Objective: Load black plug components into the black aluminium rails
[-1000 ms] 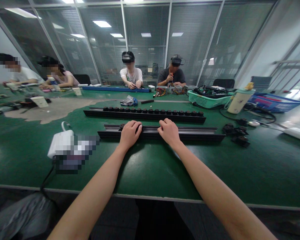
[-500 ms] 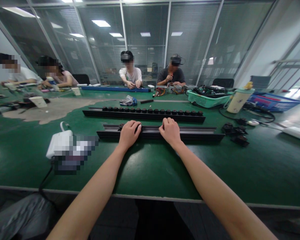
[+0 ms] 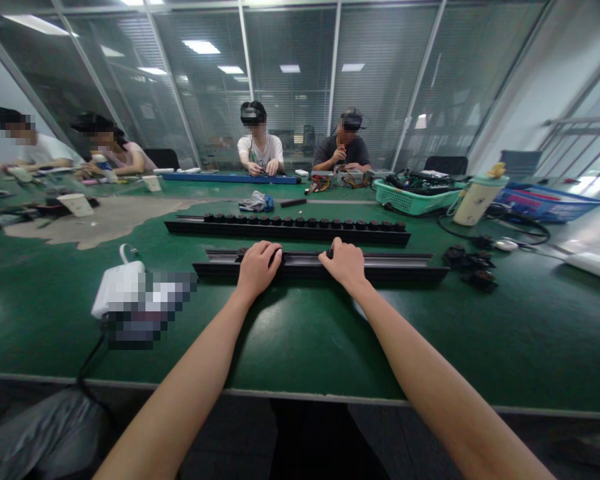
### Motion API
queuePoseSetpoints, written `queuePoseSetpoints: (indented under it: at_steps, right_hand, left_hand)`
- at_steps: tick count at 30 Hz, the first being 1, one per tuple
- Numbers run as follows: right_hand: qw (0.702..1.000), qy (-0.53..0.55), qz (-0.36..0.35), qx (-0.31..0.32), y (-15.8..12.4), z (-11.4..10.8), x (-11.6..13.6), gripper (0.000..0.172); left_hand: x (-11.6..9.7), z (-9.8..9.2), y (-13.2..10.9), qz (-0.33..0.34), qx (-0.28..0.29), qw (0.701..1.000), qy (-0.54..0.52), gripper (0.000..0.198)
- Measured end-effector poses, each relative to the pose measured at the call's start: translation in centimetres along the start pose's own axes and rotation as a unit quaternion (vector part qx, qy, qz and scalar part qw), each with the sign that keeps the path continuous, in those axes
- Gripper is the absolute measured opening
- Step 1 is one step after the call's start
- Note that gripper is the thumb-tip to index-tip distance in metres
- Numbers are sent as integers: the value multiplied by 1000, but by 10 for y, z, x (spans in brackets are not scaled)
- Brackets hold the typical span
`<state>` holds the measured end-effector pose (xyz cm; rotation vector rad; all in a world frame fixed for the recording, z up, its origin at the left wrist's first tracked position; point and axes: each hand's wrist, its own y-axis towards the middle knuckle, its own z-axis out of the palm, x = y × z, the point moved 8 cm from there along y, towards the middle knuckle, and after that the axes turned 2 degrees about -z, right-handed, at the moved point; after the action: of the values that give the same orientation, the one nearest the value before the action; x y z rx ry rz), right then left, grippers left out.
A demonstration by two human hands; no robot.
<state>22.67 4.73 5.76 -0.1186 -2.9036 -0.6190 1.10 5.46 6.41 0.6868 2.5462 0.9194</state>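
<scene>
A long black rail (image 3: 400, 265) lies across the green table (image 3: 305, 340) in front of me. My left hand (image 3: 257, 267) rests on it left of centre, fingers curled over the rail's top. My right hand (image 3: 346, 262) sits on the rail a little to the right, fingers bent over a small dark part that I cannot make out. A second black rail (image 3: 285, 229), lined with several round black knobs, lies parallel just behind.
A white adapter (image 3: 120, 283) with a cable lies at my left. Loose black parts (image 3: 473, 267) sit at the right, with a green basket (image 3: 413, 197), a white bottle (image 3: 477, 198) and a blue tray (image 3: 550, 203) behind. Several people work at the far and left sides.
My right hand has slid slightly right along the near rail. My left hand has stayed in place.
</scene>
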Motion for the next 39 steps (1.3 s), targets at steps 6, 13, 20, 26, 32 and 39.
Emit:
queuePoseSetpoints:
  at_steps: [6,13,20,26,32,39]
  right_hand:
    - [1000,4,-3,12,1,1,0,24]
    - [1000,9,-2,1,1,0,-5,20]
    - [1000,-7,13,1,0,0,-6,26]
    - [1000,-7,26,7,0,1,-7,28]
    - [999,-32,18,7,-1,-5,-3,32]
    - [998,-42,16,40,1,-2,-4,31]
  left_hand:
    - [-1,0,1,-2,-1,1000,0,35]
    - [0,-1,0,-6,1,1000,-5,35]
    - [0,0,0,-3,0,1000,-1,35]
    - [-1,0,0,-2,-2,1000,0,36]
    - [1,2,0,-3,3,1000,-4,36]
    - [0,1,0,-1,-1,1000,1,36]
